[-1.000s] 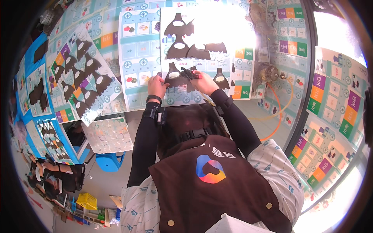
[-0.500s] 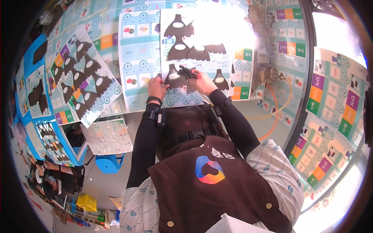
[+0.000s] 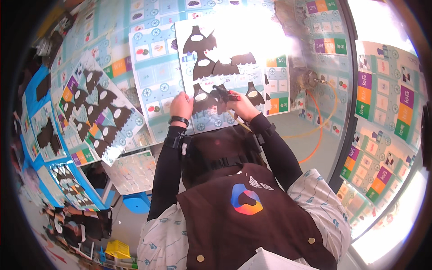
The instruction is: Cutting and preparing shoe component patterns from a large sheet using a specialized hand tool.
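In my right hand (image 3: 242, 107), an air gun (image 3: 223, 93), black with red, is gripped with its nozzle over a dark brown cut-out (image 3: 201, 101) with a pale oval. That piece lies at the near edge of a printed sheet (image 3: 207, 126) of pictures and wheels. Beside the piece's left side, my left hand (image 3: 181, 108) is closed with its fingers curled; what they hold, if anything, is hidden. More dark scalloped pieces (image 3: 196, 40) lie farther up the sheet, partly lost in glare. Another dark piece (image 3: 254, 94) rests right of my right hand.
A second printed sheet (image 3: 126, 119) with several dark pieces lies at the left. Yellow (image 3: 336, 101) and orange (image 3: 318, 130) hoses hang by a metal fitting (image 3: 310, 80) at the right. A blue stool (image 3: 136, 202) stands below the table. Other people (image 3: 87, 225) work at the lower left.
My left hand's fingers have drawn away from the dark piece and curled up. The air gun stays in my right hand over the piece. The whole view has shifted slightly.
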A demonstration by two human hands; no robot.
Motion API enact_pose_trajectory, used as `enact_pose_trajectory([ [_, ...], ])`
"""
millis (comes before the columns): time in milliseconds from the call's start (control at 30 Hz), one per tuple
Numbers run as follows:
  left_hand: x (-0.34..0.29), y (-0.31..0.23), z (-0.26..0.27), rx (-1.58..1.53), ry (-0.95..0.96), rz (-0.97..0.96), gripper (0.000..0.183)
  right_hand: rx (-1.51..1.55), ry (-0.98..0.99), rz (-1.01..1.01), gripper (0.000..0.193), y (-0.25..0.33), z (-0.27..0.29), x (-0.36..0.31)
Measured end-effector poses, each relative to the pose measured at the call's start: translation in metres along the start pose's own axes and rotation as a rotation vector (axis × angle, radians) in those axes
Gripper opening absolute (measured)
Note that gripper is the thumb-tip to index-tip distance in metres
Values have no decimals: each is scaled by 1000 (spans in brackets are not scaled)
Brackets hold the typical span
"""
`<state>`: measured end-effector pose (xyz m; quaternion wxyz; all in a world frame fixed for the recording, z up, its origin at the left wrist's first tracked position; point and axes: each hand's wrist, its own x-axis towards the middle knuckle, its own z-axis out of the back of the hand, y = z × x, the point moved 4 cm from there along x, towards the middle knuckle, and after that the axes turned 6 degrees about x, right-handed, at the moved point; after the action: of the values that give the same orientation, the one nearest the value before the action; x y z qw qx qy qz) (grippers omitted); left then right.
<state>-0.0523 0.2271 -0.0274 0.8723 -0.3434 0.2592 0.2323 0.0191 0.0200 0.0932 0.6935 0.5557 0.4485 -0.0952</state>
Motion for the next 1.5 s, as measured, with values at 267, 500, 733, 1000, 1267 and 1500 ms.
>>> enact_pose_trajectory([
  [267,68,-75,20,301,-367,97,48,-102,-143,60,27,42,28,9],
  [500,78,-46,17,-69,-300,100,37,-126,-154,80,37,50,21,41],
  [733,92,-14,35,179,-137,-83,36,-208,-67,74,41,52,-1,82],
  [1000,89,-14,37,152,-163,-78,39,-391,-118,256,27,51,-9,123],
  [1267,88,-13,35,147,-168,-80,38,-607,-10,345,19,58,-14,108],
  [1500,89,-15,37,173,-181,-93,38,-592,-15,290,20,64,-10,104],
])
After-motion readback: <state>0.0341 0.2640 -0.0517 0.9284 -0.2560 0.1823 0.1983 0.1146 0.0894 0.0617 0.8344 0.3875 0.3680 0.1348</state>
